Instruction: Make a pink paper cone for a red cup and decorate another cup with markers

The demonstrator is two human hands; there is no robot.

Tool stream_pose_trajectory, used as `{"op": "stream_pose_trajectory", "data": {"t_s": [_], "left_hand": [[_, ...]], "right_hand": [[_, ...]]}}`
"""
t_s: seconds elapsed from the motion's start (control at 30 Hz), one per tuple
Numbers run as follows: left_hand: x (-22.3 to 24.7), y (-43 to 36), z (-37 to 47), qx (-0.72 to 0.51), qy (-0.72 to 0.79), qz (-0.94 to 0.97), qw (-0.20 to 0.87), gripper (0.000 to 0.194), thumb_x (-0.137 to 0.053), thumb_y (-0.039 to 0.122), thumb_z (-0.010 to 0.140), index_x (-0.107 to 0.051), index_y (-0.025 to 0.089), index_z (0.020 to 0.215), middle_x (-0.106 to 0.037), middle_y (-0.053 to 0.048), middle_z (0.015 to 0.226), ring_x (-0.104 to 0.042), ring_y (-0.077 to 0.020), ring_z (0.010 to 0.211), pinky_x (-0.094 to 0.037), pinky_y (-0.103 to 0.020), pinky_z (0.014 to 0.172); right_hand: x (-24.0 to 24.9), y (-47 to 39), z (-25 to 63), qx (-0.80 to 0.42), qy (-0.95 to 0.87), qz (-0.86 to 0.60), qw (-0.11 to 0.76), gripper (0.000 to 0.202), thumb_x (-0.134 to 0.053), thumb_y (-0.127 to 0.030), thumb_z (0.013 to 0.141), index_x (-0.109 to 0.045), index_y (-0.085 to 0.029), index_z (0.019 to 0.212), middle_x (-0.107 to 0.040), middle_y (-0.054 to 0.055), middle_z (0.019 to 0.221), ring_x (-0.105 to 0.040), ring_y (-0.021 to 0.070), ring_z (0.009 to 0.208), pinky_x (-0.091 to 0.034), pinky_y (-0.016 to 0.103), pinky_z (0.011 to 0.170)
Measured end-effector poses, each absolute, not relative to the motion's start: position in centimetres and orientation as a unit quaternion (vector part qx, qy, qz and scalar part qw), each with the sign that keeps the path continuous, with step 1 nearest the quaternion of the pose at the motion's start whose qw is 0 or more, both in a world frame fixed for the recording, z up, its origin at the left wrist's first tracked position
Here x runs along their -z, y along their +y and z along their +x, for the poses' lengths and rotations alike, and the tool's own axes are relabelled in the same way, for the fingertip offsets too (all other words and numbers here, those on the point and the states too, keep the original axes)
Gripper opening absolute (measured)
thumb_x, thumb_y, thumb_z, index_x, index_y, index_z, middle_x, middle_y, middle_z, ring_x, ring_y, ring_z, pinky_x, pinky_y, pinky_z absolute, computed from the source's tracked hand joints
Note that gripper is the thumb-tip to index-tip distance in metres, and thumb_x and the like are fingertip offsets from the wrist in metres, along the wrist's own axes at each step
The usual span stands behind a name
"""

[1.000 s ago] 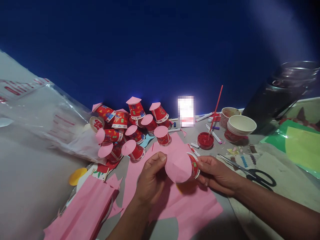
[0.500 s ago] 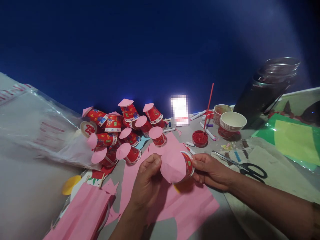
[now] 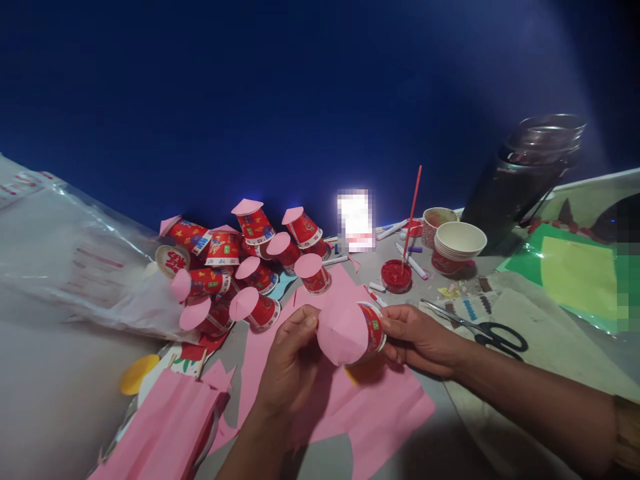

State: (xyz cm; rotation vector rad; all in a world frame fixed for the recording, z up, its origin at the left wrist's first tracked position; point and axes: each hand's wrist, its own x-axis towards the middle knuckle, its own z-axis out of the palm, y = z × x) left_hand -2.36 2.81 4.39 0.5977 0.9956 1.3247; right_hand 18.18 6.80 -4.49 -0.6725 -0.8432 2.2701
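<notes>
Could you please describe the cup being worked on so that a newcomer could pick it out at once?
Find the large pink sheet on the grey table. Above it, the left hand holds the edge of a pink paper cone, and the right hand grips the tilted red cup it caps. Unlike the similar cone-topped cups clustered farther back, this one is in the hands.

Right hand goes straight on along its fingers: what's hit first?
The red cup already in the right hand. Past it come the pink cone and, probably, the left hand; depth is hard to judge.
</notes>
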Motion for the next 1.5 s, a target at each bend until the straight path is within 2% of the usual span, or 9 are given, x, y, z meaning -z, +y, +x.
{"op": "stream_pose_trajectory", "data": {"t_s": [0.17, 0.53, 0.63, 0.77, 0.9, 1.03, 1.23, 1.5], "left_hand": [[-4.8, 2.8, -2.6, -0.571, 0.461, 0.282, 0.618, 0.041, -0.095, 0.049, 0.063, -0.077, 0.013, 0.074, -0.056, 0.002, 0.064, -0.047, -0.0086, 0.06, -0.039, -0.019, 0.056], [-4.9, 2.8, -2.4, -0.556, 0.494, 0.238, 0.625, 0.04, -0.101, 0.035, 0.05, -0.074, 0.013, 0.069, -0.061, 0.002, 0.06, -0.049, -0.0067, 0.053, -0.037, -0.018, 0.053], [-5.0, 2.9, -2.5, -0.557, 0.491, 0.236, 0.626, 0.041, -0.102, 0.036, 0.048, -0.074, 0.012, 0.067, -0.059, 0.002, 0.059, -0.047, -0.0065, 0.053, -0.038, -0.018, 0.052], [-4.6, 2.8, -3.2, -0.544, 0.496, 0.264, 0.624, 0.044, -0.1, 0.046, 0.056, -0.079, 0.013, 0.077, -0.053, 0.003, 0.056, -0.045, -0.0069, 0.053, -0.038, -0.019, 0.052], [-4.0, 2.7, -4.0, -0.513, 0.516, 0.299, 0.617, 0.041, -0.096, 0.046, 0.063, -0.079, 0.014, 0.081, -0.058, 0.001, 0.064, -0.048, -0.0081, 0.055, -0.04, -0.02, 0.054], [-4.2, 2.5, -3.5, -0.518, 0.534, 0.291, 0.602, 0.036, -0.097, 0.039, 0.061, -0.077, 0.015, 0.078, -0.062, 0.001, 0.068, -0.052, -0.0086, 0.057, -0.041, -0.019, 0.054], [-4.8, 2.3, -2.7, -0.535, 0.533, 0.257, 0.603, 0.036, -0.098, 0.037, 0.057, -0.076, 0.016, 0.076, -0.062, 0.002, 0.066, -0.049, -0.0075, 0.053, -0.041, -0.019, 0.052], [-4.1, 2.5, -3.3, -0.522, 0.528, 0.276, 0.611, 0.04, -0.097, 0.043, 0.06, -0.078, 0.017, 0.083, -0.063, 0.0, 0.069, -0.054, -0.0105, 0.057, -0.045, -0.02, 0.052]], "right_hand": [[4.7, 6.8, 18.2, -0.862, -0.324, -0.253, 0.295, 0.054, -0.093, -0.06, 0.071, -0.066, -0.014, 0.079, -0.065, -0.002, 0.053, -0.054, 0.0066, 0.04, -0.044, 0.015, 0.039], [4.7, 6.9, 18.2, -0.864, -0.332, -0.264, 0.271, 0.056, -0.094, -0.061, 0.069, -0.067, -0.013, 0.08, -0.064, -0.001, 0.053, -0.053, 0.0065, 0.04, -0.044, 0.014, 0.039], [4.6, 7.0, 18.2, -0.865, -0.334, -0.259, 0.27, 0.056, -0.093, -0.062, 0.07, -0.066, -0.013, 0.079, -0.064, -0.001, 0.053, -0.053, 0.0062, 0.041, -0.042, 0.014, 0.039], [4.7, 7.1, 18.2, -0.867, -0.337, -0.251, 0.267, 0.056, -0.092, -0.062, 0.071, -0.066, -0.013, 0.079, -0.064, -0.001, 0.053, -0.052, 0.0062, 0.041, -0.041, 0.014, 0.039], [5.0, 7.1, 18.0, -0.869, -0.339, -0.241, 0.269, 0.055, -0.092, -0.061, 0.072, -0.065, -0.013, 0.078, -0.064, -0.001, 0.052, -0.051, 0.0061, 0.04, -0.041, 0.014, 0.039], [5.1, 7.2, 18.0, -0.872, -0.336, -0.232, 0.271, 0.055, -0.093, -0.061, 0.07, -0.065, -0.014, 0.078, -0.064, -0.002, 0.052, -0.051, 0.0063, 0.04, -0.043, 0.015, 0.039], [4.9, 7.3, 18.0, -0.871, -0.333, -0.226, 0.28, 0.055, -0.093, -0.06, 0.07, -0.063, -0.015, 0.077, -0.064, -0.002, 0.052, -0.052, 0.0068, 0.04, -0.042, 0.015, 0.039], [4.8, 7.3, 17.9, -0.873, -0.329, -0.212, 0.292, 0.054, -0.094, -0.059, 0.071, -0.064, -0.014, 0.075, -0.063, -0.003, 0.051, -0.051, 0.0066, 0.04, -0.04, 0.016, 0.04]]}}
